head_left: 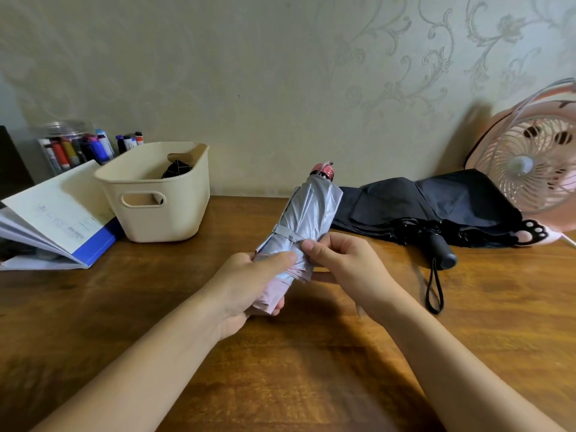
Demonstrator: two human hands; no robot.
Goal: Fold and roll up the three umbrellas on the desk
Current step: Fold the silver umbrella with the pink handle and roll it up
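Silver-pink umbrella (304,219) held folded, tilted above the desk; black umbrella (436,210) lies loosely collapsed behind.

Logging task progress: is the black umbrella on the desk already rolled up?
No, the black umbrella lies with its canopy loose and spread on the desk beside the fan.
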